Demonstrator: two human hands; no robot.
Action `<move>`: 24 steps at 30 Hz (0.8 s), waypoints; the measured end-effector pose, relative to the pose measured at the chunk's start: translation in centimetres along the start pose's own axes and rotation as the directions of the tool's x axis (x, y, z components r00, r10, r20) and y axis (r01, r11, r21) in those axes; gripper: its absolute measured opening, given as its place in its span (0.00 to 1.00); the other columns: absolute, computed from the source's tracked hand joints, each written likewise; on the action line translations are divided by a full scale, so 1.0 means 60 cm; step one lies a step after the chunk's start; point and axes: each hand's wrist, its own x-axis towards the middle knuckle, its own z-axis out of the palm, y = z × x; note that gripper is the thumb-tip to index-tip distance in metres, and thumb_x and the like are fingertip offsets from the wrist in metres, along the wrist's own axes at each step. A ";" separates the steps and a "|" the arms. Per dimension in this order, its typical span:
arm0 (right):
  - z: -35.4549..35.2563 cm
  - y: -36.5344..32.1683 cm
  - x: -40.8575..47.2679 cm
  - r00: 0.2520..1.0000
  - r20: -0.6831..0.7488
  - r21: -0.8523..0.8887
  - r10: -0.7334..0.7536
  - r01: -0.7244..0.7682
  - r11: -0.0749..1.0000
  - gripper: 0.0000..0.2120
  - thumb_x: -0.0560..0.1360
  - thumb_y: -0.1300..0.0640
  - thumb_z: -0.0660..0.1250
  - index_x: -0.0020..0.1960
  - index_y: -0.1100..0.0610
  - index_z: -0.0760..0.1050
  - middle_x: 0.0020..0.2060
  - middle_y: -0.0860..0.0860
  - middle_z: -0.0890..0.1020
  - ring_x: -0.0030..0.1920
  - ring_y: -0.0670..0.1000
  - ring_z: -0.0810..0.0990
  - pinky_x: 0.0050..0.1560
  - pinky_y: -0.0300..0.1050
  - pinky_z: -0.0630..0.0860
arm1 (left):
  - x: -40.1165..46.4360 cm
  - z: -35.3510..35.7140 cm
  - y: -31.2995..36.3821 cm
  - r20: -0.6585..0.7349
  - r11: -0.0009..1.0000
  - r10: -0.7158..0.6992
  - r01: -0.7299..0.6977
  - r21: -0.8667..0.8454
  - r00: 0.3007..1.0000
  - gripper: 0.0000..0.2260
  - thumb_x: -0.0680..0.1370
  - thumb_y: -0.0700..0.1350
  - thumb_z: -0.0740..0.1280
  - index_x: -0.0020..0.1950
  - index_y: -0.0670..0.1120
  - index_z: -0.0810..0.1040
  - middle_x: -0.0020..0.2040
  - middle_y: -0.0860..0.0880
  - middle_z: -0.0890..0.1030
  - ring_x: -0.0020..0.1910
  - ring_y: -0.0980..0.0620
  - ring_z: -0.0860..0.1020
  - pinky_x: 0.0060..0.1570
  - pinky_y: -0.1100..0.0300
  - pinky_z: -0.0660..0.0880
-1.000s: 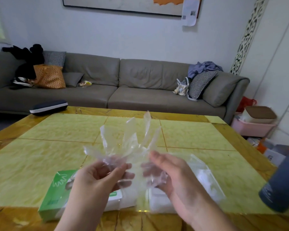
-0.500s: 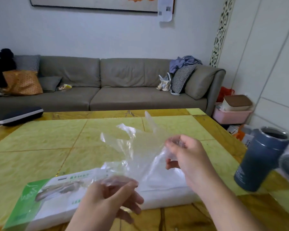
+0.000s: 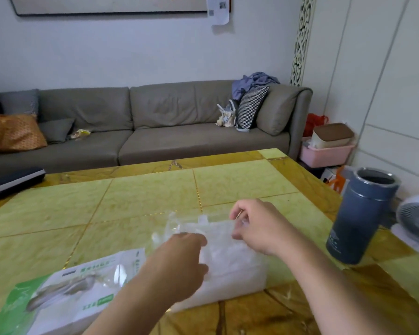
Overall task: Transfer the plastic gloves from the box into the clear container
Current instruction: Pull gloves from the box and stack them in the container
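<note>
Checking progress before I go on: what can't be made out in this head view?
- Left hand: fingertips hidden behind its own back.
- Glove: outline blurred, lost against clear container.
- Container's contents: count unreadable.
- Box: cut off by bottom edge; print too blurred.

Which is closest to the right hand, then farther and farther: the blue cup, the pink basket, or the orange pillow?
From the right hand:
1. Blue cup, on the table, just to its right.
2. Pink basket, on the floor past the table's far right corner.
3. Orange pillow, on the sofa's far left end.
</note>
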 end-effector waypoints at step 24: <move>0.055 -0.064 -0.027 0.916 0.379 -0.505 0.128 0.089 0.859 0.29 0.80 0.52 0.68 0.78 0.38 0.66 0.74 0.49 0.72 0.68 0.54 0.78 0.61 0.50 0.75 | 0.014 -0.001 0.000 0.104 0.990 -0.137 0.140 -0.021 0.985 0.19 0.80 0.55 0.66 0.70 0.55 0.71 0.60 0.54 0.79 0.52 0.53 0.81 0.54 0.54 0.79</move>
